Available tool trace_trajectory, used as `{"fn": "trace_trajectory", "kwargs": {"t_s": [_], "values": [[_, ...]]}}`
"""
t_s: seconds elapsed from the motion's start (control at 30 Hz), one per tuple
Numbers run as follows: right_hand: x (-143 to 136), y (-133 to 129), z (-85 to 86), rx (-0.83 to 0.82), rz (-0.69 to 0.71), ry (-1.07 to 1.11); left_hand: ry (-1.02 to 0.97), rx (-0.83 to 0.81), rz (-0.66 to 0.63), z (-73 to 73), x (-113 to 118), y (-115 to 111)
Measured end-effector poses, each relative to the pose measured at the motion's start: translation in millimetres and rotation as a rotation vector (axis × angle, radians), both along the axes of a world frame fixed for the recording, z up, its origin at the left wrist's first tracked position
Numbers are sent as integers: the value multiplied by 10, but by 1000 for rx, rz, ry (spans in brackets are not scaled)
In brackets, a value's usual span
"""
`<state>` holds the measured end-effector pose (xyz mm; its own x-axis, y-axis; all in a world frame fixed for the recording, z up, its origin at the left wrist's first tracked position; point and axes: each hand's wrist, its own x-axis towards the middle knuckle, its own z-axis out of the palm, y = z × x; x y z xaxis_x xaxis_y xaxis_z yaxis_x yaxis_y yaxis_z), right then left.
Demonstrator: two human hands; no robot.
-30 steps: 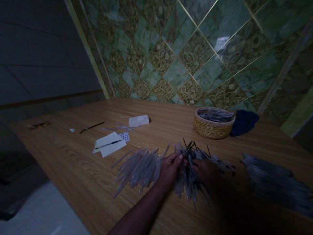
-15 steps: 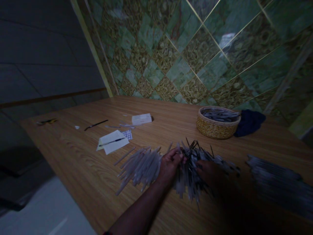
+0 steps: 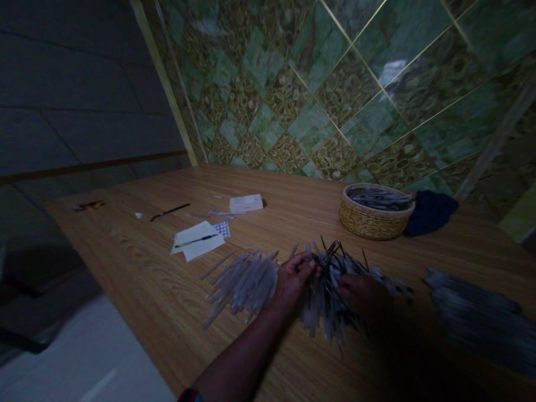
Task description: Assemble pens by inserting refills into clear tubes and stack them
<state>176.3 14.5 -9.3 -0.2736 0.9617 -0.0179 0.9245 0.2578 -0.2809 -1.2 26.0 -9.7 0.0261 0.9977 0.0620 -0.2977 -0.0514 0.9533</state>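
Note:
My left hand [image 3: 295,277] is closed in a pinch at the middle of the table, between two heaps of thin sticks. What its fingertips hold is too small and dark to make out. To its left lies a heap of pale translucent sticks [image 3: 245,283]. Under and between both hands spreads a mixed heap of black and pale sticks [image 3: 324,298]. My right hand [image 3: 355,290] rests at the right side of this mixed heap, its fingers curled and deep in shadow. Whether it grips anything cannot be seen.
A wicker basket [image 3: 372,220] full of sticks stands behind, beside a dark blue cloth [image 3: 431,212]. More sticks [image 3: 481,318] lie at the right. Papers [image 3: 195,234] with a pen, a white box [image 3: 246,203], a black strip [image 3: 170,212] and a yellow-black tool [image 3: 89,205] lie left.
The camera view has shifted slightly, so the table things appear a little further right. Both hands stay at the mixed heap, with only small finger movement.

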Motion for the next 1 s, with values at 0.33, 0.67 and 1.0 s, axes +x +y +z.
{"fn": "trace_trajectory", "kwargs": {"t_s": [0.33, 0.67, 1.0], "values": [[37, 25, 45, -40, 36, 4, 6, -40, -10, 5, -18, 8], [-106, 50, -72, 23, -71, -170, 17, -42, -6, 27, -21, 0], [-103, 56, -65, 90, -124, -126, -86, -25, 4, 115, -29, -12]]}}
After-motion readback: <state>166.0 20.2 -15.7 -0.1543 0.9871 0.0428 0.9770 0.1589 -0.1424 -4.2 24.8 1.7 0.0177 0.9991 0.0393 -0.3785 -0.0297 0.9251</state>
